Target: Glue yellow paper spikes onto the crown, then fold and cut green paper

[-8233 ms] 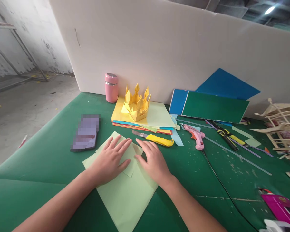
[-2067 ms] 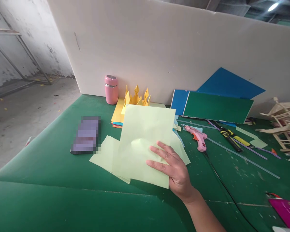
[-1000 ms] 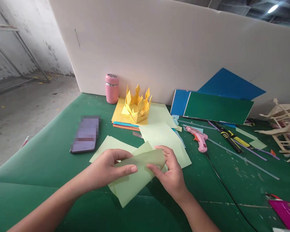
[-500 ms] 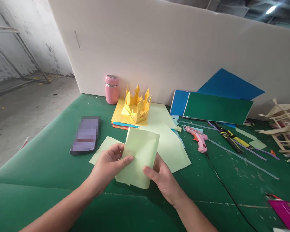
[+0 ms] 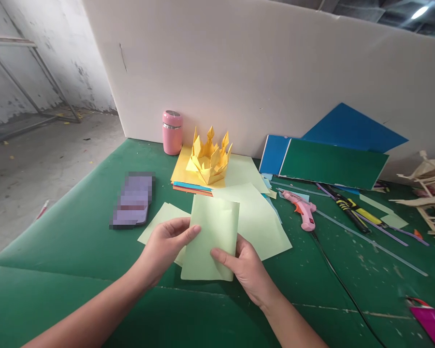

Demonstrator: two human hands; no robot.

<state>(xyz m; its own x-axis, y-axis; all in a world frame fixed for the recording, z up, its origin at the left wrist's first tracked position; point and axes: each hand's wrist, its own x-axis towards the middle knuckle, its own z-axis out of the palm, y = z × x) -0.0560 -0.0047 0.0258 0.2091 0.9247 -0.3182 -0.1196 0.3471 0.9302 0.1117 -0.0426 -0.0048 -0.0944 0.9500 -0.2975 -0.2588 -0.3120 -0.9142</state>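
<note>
Both my hands hold a light green sheet of paper point(image 5: 212, 232) folded in half, just above the green table point(image 5: 76, 270). My left hand point(image 5: 165, 246) pinches its left edge with thumb on top. At the sheet's lower right edge my right hand point(image 5: 244, 266) grips it, thumb across the front. Beneath and behind the folded sheet lie other light green sheets point(image 5: 261, 222) on the table.
A yellow folded paper crown point(image 5: 209, 157) sits on a stack of coloured paper beside a pink flask point(image 5: 172, 132). A phone point(image 5: 133, 200) lies at left. A pink glue gun point(image 5: 303, 212) with its black cord, screwdrivers, strips, blue and green boards point(image 5: 329, 162) and a wooden model lie at right.
One loose sheet was lifted by my right hand, then taken in both hands and bent over. It is now folded in half and held more squarely, a little lower.
</note>
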